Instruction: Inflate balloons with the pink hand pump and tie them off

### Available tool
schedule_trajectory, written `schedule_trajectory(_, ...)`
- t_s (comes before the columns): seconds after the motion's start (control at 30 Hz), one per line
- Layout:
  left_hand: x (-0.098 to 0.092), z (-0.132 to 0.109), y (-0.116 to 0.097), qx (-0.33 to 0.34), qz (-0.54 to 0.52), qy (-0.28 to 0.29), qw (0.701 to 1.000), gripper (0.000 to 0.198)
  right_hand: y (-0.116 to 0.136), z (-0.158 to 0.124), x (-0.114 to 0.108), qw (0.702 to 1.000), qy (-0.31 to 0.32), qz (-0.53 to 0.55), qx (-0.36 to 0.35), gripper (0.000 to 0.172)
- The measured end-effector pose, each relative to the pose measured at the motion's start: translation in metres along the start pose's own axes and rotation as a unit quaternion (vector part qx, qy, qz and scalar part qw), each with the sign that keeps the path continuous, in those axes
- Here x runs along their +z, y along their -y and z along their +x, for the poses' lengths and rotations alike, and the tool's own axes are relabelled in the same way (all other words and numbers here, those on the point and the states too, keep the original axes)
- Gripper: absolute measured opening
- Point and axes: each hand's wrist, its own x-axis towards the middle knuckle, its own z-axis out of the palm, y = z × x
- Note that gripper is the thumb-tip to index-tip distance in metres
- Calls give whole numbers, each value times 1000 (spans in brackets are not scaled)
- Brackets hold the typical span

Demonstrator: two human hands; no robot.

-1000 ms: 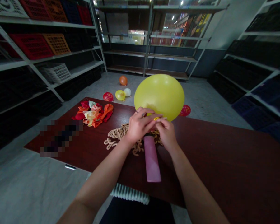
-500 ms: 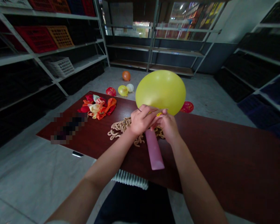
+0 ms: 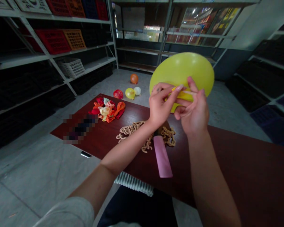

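Note:
Both my hands are raised above the dark red wooden table (image 3: 236,164), holding an inflated yellow balloon (image 3: 186,67). My left hand (image 3: 162,105) pinches the balloon's thin neck, which stretches across to my right hand (image 3: 192,108), whose fingers also grip it. Below them lie a pink cylindrical object (image 3: 162,160) and loose tan coiled strands (image 3: 144,134). Farther left on the table is a heap of limp red, orange and cream balloons (image 3: 107,110). The balloon's knot or mouth is hidden by my fingers.
Several small inflated balloons lie on the floor beyond the table, including an orange one (image 3: 133,78) and a yellow one (image 3: 130,93). Metal shelves (image 3: 142,49) holding crates surround the area. A pixelated patch (image 3: 79,129) covers part of the table.
My hands have lifted the balloon higher and to the right, and my right hand has come up beside my left. The view has also tilted and shifted.

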Motion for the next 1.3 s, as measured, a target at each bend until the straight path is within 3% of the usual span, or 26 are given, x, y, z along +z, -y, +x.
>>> schedule_trajectory(0.1,4,12,3,-71,-84,-19,994,34,-2,11,-8,999,7,-44,-21,54)
schedule_trajectory(0.2,1,19,10,-176,-184,1,967,35,-6,16,-17,998,-9,-56,-14,47)
schedule_trajectory(0.37,-8,26,17,-350,-320,47,879,32,-7,16,-23,998,24,-55,30,43)
schedule_trajectory(0.5,-11,28,22,-425,-403,29,810,27,-9,13,-26,993,71,-63,68,48)
schedule_trajectory(0.6,-10,26,24,-458,-422,7,782,26,-15,13,-26,987,88,-105,83,50)
schedule_trajectory(0.7,-6,21,22,-448,-424,-20,787,27,-23,10,-19,966,80,-241,46,43)
schedule_trajectory(0.8,-2,15,17,-436,-423,-47,793,27,-31,4,-5,910,48,-409,-43,26)
schedule_trajectory(0.87,1,11,13,-422,-415,-53,804,27,-34,1,3,889,43,-450,-73,15)
schedule_trajectory(1.0,5,8,13,-409,-399,-8,821,31,-34,0,5,895,62,-437,-69,5)
schedule_trajectory(1.1,8,9,20,-421,-414,16,807,26,-29,2,-7,900,79,-425,-51,19)
schedule_trajectory(1.23,6,15,28,-425,-400,-11,812,21,-11,1,-21,957,140,-248,57,31)
schedule_trajectory(1.3,1,19,27,-436,-409,11,802,20,1,1,-25,981,118,-123,91,34)
